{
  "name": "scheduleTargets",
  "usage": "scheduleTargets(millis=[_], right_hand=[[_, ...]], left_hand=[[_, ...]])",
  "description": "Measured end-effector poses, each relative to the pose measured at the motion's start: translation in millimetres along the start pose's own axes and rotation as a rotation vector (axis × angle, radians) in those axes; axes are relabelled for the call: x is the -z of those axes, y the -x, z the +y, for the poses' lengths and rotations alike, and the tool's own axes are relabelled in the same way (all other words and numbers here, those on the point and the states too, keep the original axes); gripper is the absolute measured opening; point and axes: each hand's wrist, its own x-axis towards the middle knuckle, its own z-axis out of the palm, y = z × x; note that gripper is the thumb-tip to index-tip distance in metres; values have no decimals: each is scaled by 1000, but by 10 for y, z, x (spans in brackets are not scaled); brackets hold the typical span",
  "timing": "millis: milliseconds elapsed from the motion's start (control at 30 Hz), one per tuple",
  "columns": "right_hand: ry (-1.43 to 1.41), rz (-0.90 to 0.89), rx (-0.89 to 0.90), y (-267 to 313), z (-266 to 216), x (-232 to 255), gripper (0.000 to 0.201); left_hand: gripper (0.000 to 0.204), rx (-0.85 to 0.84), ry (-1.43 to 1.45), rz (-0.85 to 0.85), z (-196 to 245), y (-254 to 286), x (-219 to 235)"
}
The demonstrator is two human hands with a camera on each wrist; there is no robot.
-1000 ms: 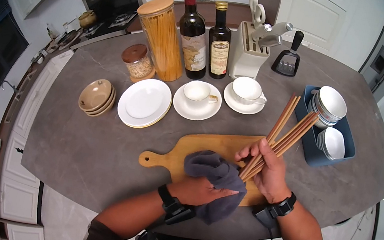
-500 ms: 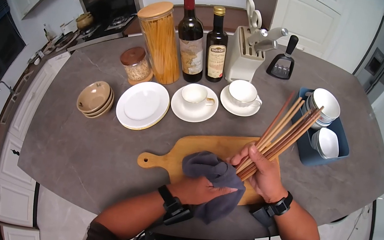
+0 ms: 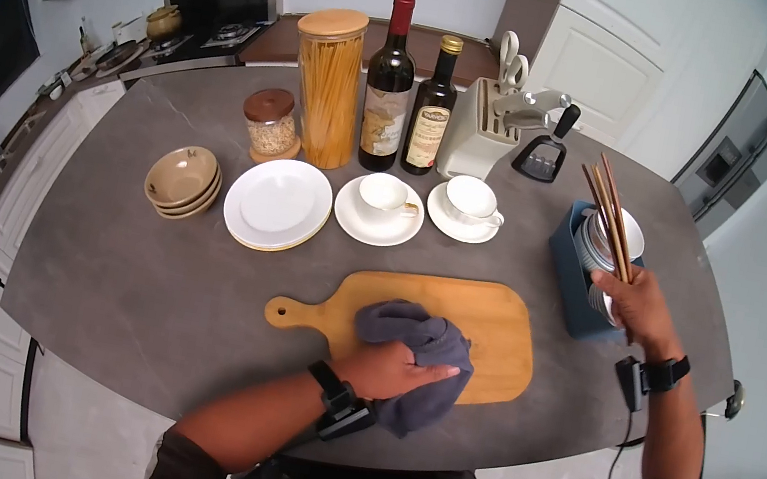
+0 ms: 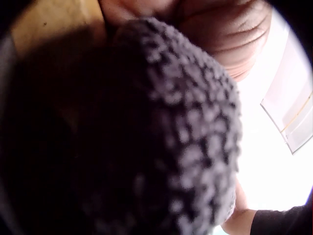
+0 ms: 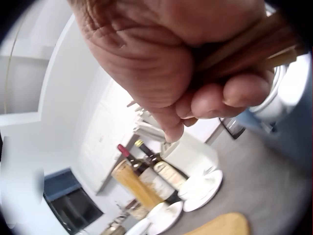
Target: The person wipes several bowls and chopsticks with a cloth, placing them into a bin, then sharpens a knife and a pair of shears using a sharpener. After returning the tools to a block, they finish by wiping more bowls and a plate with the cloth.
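Observation:
My right hand (image 3: 638,305) grips a bundle of wooden chopsticks (image 3: 616,223) over the near right side of a blue basket (image 3: 567,281). They stand steeply, their upper ends leaning left. In the right wrist view, curled fingers (image 5: 212,100) wrap round the chopsticks (image 5: 249,49). Stacked white bowls (image 3: 634,236) sit in the basket, partly hidden behind hand and chopsticks. My left hand (image 3: 392,373) holds a dark grey towel (image 3: 409,327), bunched over a wooden cutting board (image 3: 500,330) and hanging past its near edge. The towel (image 4: 195,122) fills most of the left wrist view.
Left of the board are brown bowls (image 3: 179,177) and white plates (image 3: 278,202). Two cups on saucers (image 3: 375,230) stand behind it. Farther back are a pasta jar (image 3: 328,88), a small jar (image 3: 271,124), two bottles (image 3: 388,88), a knife block (image 3: 473,138) and a spatula (image 3: 541,156).
My right hand has carried the chopsticks from beside the towel, above the board, rightward to the blue basket. My left hand stays on the towel. The head view has shifted slightly.

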Motion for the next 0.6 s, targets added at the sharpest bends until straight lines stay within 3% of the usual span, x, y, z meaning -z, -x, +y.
scheduleTargets(millis=[67, 100, 167, 267, 367, 600], right_hand=[[64, 25, -25, -51, 73, 238, 39], [234, 60, -96, -49, 55, 312, 36], [408, 95, -160, -57, 65, 414, 34], [585, -6, -248, -80, 147, 450, 32], [600, -39, -376, -177, 188, 423, 26], [555, -52, -478, -275, 109, 259, 25]], left_hand=[[30, 68, 55, -25, -1, 5, -4], [30, 63, 59, -20, 12, 6, 12], [34, 77, -115, -65, 50, 8, 64], [35, 102, -96, -64, 1, 20, 40], [35, 111, 4, -50, 11, 21, 21], [37, 154, -39, -76, 15, 35, 45]])
